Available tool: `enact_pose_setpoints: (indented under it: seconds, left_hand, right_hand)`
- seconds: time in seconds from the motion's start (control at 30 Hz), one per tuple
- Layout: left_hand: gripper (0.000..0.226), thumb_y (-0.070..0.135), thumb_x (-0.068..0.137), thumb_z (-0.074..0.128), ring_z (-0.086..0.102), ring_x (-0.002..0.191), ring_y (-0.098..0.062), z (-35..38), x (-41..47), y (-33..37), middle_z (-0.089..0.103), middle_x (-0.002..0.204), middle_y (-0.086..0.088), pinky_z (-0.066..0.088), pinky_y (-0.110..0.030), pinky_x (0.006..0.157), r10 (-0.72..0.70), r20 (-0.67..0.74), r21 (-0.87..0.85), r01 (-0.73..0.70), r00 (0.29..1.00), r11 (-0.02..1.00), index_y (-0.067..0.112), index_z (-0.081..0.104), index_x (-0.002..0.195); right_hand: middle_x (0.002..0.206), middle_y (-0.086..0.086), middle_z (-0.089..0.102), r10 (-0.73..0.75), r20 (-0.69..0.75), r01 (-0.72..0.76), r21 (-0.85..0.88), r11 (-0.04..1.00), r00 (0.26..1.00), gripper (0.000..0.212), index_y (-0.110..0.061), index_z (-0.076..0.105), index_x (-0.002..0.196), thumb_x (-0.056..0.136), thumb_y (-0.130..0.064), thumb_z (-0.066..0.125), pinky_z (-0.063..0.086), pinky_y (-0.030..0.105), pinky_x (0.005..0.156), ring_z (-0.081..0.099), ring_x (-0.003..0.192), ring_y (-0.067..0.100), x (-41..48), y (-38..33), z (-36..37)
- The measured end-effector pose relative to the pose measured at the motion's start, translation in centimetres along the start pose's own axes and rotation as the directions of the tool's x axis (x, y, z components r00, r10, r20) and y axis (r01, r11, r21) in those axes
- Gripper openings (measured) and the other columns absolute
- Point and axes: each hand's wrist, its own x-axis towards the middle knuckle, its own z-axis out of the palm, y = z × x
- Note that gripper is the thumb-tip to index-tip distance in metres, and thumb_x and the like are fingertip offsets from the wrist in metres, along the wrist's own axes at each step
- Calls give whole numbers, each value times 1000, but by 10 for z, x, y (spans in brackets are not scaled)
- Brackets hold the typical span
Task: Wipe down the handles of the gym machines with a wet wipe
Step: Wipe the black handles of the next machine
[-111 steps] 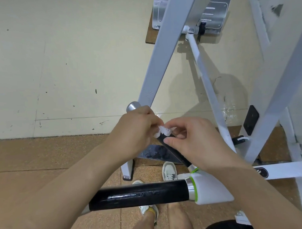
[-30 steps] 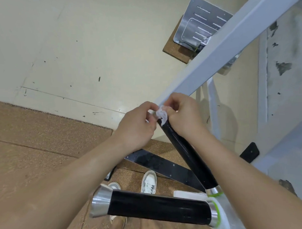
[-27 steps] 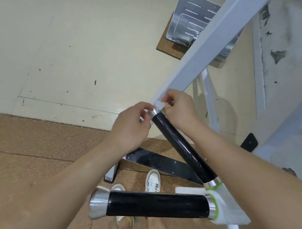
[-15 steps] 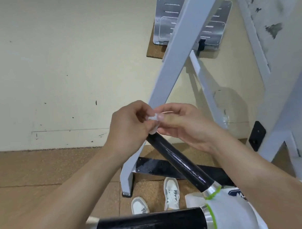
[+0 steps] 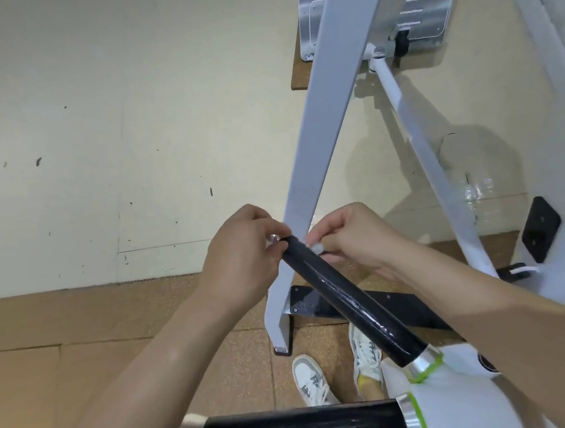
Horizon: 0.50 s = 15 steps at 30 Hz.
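The slanted handle (image 5: 351, 302) is a glossy black bar. It runs from a chrome and green collar at the near right up to its far tip at centre frame, where both hands meet. The left hand (image 5: 241, 260) has its fingers curled round that far tip, with a bit of chrome end cap showing between them. The right hand (image 5: 355, 240) pinches a small crumpled wet wipe (image 5: 316, 248) between thumb and fingertips, pressed to the handle's upper side just beside the tip.

Room is tight on the far side. The white post (image 5: 323, 132) rises directly behind the fingers, its edge almost touching the handle's tip. To the right a thin strut (image 5: 423, 145) slopes down toward the frame, and a black base plate (image 5: 406, 308) lies under the handle's middle.

To the left the space is open — pale surface (image 5: 111, 123) far, cork floor (image 5: 86, 316) near. A second handle (image 5: 298, 421) lies across the near edge, below the forearms, with two white shoes (image 5: 313, 385) between it and the post's foot.
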Motion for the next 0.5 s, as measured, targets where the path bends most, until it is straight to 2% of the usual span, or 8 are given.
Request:
enact_pose_setpoints:
  seconds: [0.07,0.13,0.2,0.3,0.37,0.43,0.5]
  left_hand:
    - [20,19,87,64,54,87,-9,-1,1,2,55,99,10,45,-25,76,10,11,27,-10,1000,1000,29,72,102]
    - [23,16,87,62,54,91,-12,-2,2,5,55,99,8,40,-23,73,42,20,66,-44,999,997,30,72,101]
    - [26,13,86,59,53,94,-14,-3,4,9,57,98,6,37,-23,71,81,49,106,-86,996,991,31,72,99]
    - [23,10,82,58,57,92,-18,-2,8,15,63,97,4,44,-28,74,89,66,129,-97,994,987,28,73,86]
    - [22,10,81,59,59,89,-19,-2,11,19,65,94,3,46,-31,74,68,54,117,-74,996,990,27,72,84]
    - [24,9,82,59,58,89,-19,-1,11,17,65,94,3,46,-32,74,90,44,119,-95,995,988,27,72,90]
    - [24,9,86,58,55,90,-21,1,8,12,66,97,4,42,-30,72,168,55,172,-175,984,969,26,73,93]
  right_hand:
    - [79,17,70,-31,-16,32,87,996,999,15,-2,72,78,78,10,65,58,25,66,68,65,15,5,0,8]
    - [78,11,68,-59,-48,65,141,988,997,15,-8,72,79,80,5,65,60,32,76,65,69,16,10,-3,17]
    - [81,10,68,-39,-7,40,188,981,999,16,-13,71,79,83,0,64,58,36,82,66,74,19,10,-5,17]
    - [80,9,71,16,112,-46,272,961,994,10,-10,71,84,84,-1,67,57,32,81,69,75,18,5,-5,11]
    - [82,8,70,23,97,-47,262,964,995,11,-10,71,87,83,0,67,57,33,80,68,74,17,4,-3,11]
    - [84,8,70,10,39,-18,207,978,999,11,-10,72,87,83,0,68,58,30,75,68,73,15,0,2,9]
    - [77,9,71,-12,37,9,80,997,999,11,-9,73,81,82,1,68,58,26,68,66,66,13,-8,7,0]
